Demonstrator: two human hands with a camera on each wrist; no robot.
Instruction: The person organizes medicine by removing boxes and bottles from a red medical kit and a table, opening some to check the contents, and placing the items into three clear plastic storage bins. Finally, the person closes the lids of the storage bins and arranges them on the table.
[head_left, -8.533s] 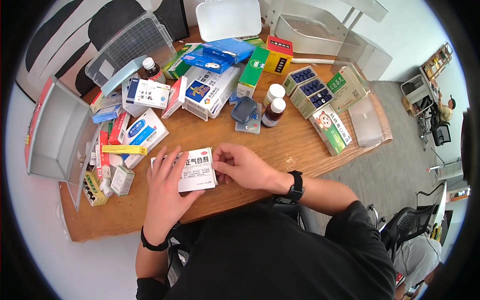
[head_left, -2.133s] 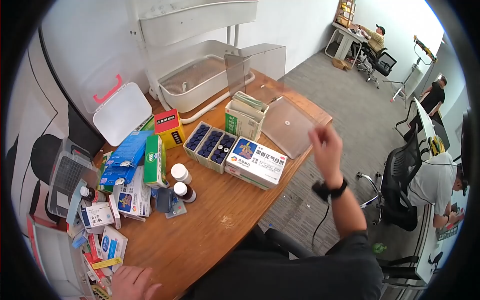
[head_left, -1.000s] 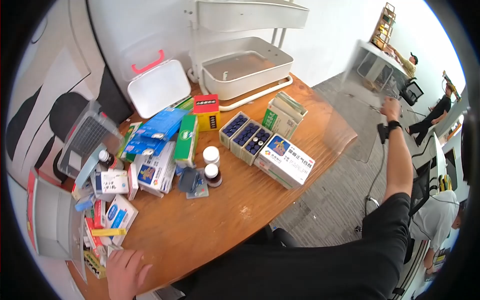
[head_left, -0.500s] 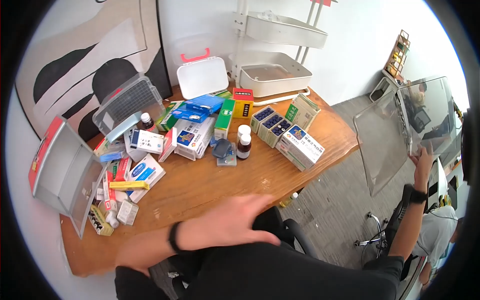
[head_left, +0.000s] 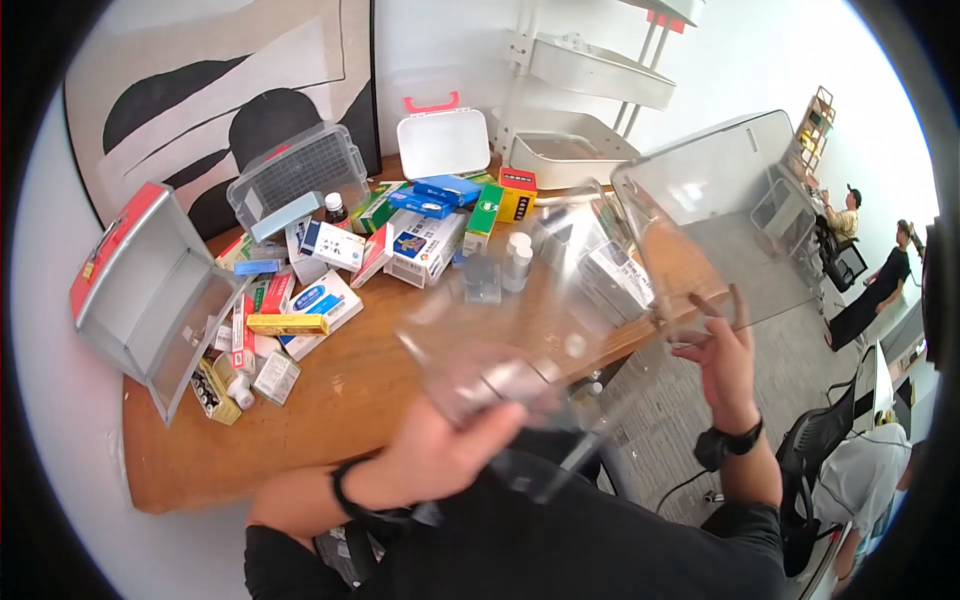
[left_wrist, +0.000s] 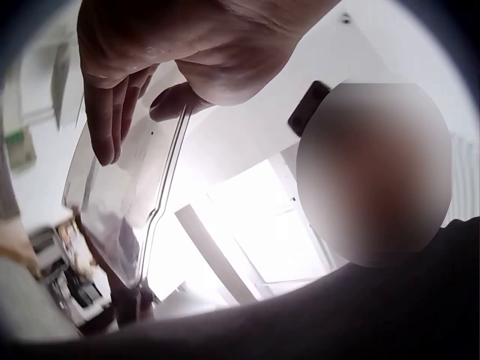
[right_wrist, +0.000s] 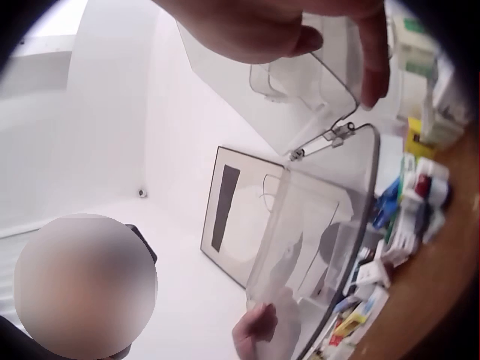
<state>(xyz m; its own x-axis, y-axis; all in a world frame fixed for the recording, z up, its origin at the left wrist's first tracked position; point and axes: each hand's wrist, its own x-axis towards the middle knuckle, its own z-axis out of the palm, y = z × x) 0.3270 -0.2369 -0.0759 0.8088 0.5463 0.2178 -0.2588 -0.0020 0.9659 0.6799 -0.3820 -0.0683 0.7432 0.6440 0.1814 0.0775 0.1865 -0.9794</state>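
A large clear plastic box with a hinged lid (head_left: 745, 215) is held up over the front right of the table, its near part blurred by motion. My left hand (head_left: 445, 450) grips its near wall, with thumb on one side and fingers on the other in the left wrist view. My right hand (head_left: 728, 370) holds it by the other half; thumb and a finger straddle the plastic edge near the metal hinge (right_wrist: 322, 142) in the right wrist view. Through the clear plastic shows a white medicine carton (head_left: 617, 275) on the table's right side.
The wooden table (head_left: 340, 420) bears several medicine cartons, such as a green one (head_left: 484, 215), and white-capped bottles (head_left: 517, 262). An open red-lidded box (head_left: 150, 280) stands at left, a white cart (head_left: 565, 150) behind. People sit and stand at right.
Earlier both hands were on a white carton at the front; it now stands at the right. My right hand has lifted the clear box off the table's right end, and my left hand has taken hold too.
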